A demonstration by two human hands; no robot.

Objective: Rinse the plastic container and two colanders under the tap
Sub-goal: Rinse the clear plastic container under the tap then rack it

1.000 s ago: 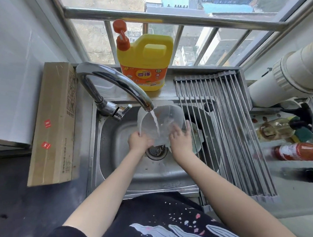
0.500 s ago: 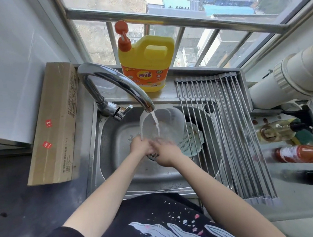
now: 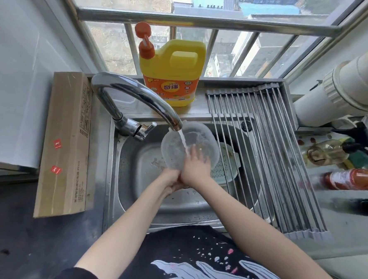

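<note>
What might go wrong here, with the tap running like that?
Water from the tap hits the tilted container and right hand, so it may splash onto the cardboard box beside the sink. The left hand grips only the wet lower rim, so the container might slip.

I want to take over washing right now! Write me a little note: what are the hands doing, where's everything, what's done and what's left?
Left hand: grips the near rim of the clear plastic container, held tilted over the sink.
Right hand: fingers spread flat inside the container, rubbing where the water lands.
Tap: running, stream falling into the container.
A pale colander leans at the sink's right side, under the drying rack. A second colander cannot be made out.
Done: container rinse under way.
Left: finish it, then rinse both colanders.
</note>
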